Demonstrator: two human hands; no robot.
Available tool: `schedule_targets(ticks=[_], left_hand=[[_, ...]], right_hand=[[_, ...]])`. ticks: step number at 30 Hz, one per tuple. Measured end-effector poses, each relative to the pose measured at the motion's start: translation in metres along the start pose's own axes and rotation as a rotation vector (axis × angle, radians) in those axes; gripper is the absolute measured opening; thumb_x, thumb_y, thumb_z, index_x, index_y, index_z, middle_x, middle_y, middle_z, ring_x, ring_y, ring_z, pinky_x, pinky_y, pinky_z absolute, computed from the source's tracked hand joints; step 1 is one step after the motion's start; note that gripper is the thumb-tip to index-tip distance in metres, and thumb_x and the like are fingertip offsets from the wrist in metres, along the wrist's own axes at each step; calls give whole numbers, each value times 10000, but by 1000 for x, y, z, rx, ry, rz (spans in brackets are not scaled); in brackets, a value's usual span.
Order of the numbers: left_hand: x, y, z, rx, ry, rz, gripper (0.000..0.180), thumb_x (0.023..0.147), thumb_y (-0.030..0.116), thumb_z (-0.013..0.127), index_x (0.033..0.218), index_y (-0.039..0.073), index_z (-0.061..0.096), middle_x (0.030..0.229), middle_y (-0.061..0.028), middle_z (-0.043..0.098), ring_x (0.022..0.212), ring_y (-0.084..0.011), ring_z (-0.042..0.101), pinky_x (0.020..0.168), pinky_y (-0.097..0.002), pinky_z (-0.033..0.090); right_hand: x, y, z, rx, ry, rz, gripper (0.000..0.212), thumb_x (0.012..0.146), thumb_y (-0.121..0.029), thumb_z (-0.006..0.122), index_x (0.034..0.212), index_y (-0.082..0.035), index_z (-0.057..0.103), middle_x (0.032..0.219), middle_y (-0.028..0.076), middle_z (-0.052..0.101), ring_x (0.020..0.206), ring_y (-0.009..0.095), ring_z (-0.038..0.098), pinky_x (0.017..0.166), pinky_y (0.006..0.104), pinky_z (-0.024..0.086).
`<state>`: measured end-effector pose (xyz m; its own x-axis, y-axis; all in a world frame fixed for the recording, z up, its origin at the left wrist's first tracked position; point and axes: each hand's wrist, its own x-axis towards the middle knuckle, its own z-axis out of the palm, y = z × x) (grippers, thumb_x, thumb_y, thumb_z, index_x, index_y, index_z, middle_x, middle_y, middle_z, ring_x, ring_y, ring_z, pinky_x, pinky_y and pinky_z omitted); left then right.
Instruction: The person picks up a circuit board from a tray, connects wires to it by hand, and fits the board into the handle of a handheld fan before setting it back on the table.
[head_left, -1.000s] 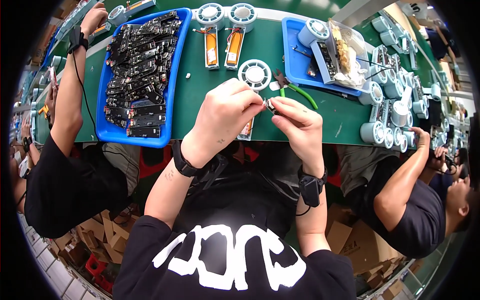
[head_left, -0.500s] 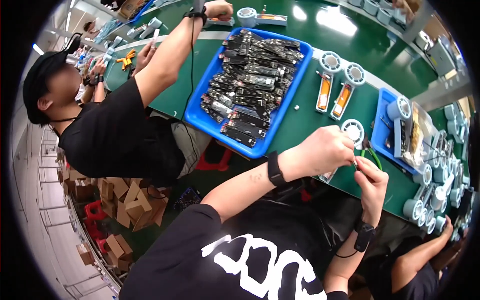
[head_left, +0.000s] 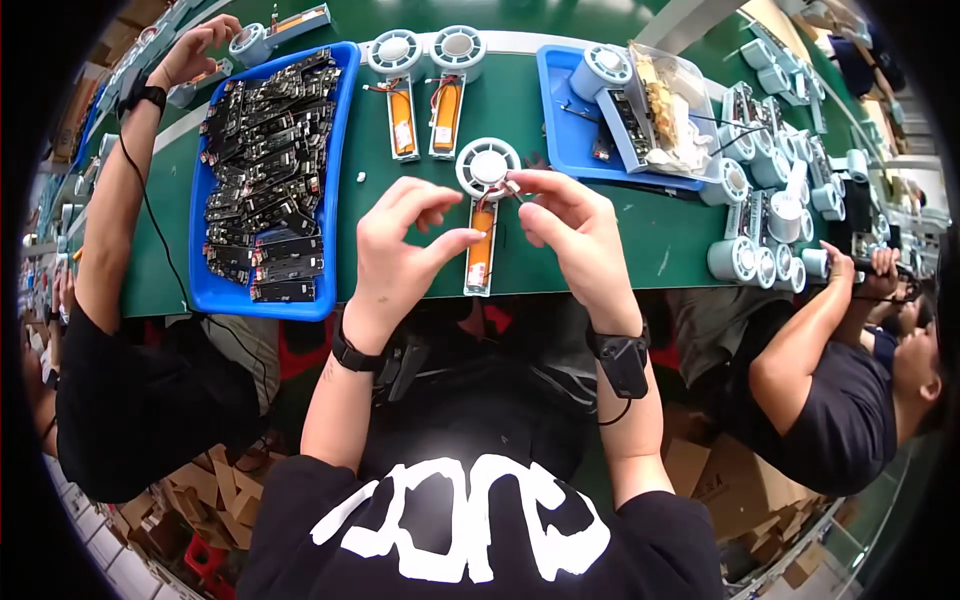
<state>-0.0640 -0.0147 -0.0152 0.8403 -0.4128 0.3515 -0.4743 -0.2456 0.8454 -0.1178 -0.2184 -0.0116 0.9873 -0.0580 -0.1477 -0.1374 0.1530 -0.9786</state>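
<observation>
Before me on the bench lies a light-blue handheld fan housing [head_left: 488, 166], its round head away from me and its open handle toward me. An orange battery [head_left: 482, 235] sits in the handle, with thin wires near the head. My left hand [head_left: 398, 240] is left of it, thumb and fingers apart, the thumb tip over the battery. At the right edge of the fan head, my right hand [head_left: 575, 228] pinches a thin wire beside a small white connector [head_left: 513, 187]. Its fingers partly hide the wire.
A blue tray [head_left: 345, 150] of dark circuit boards stands left. Two similar fan housings [head_left: 394, 90] lie beyond. A second blue tray [head_left: 560, 150] holds a fan and a plastic box [head_left: 690, 120]. Fan housings [head_left: 735, 258] crowd the right. A co-worker's arm [head_left: 115, 215] reaches in left.
The view has swung, bringing the bench square in front of me. My hands, close together before, are now apart, with the left one opened. The battery in the handle now shows between them.
</observation>
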Motion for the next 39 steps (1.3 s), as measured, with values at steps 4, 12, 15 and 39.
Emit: schedule_targets(ticks=[4,12,15,39], left_hand=[[-23,-6,16,54,83,-94,227,766,17,836,980,39,763,888,-78,678,716,-191,638,617,-308,514],[-13,-15,37,60,113,163,234,756,15,831,976,58,765,755,-63,635,659,-209,614,579,-319,499],[-9,-12,37,84,79,201,225,756,13,827,966,62,763,709,-55,610,634,-213,603,558,-325,490],[-8,-20,30,-27,138,128,145,884,19,730,1015,31,670,816,-115,607,689,-274,623,605,-360,505]], right_hand=[[-2,5,4,229,85,3,369,999,-36,587,1363,20,599,1096,93,696,791,68,541,685,225,440],[-20,23,3,170,110,-73,362,1004,-31,571,1361,21,595,1155,91,684,845,89,571,733,237,463],[-28,27,5,184,131,-75,361,995,-20,587,1353,19,598,1159,86,686,870,91,582,751,239,471],[-23,30,21,160,276,-179,355,995,14,586,1349,31,568,1193,113,659,881,101,573,745,241,468]])
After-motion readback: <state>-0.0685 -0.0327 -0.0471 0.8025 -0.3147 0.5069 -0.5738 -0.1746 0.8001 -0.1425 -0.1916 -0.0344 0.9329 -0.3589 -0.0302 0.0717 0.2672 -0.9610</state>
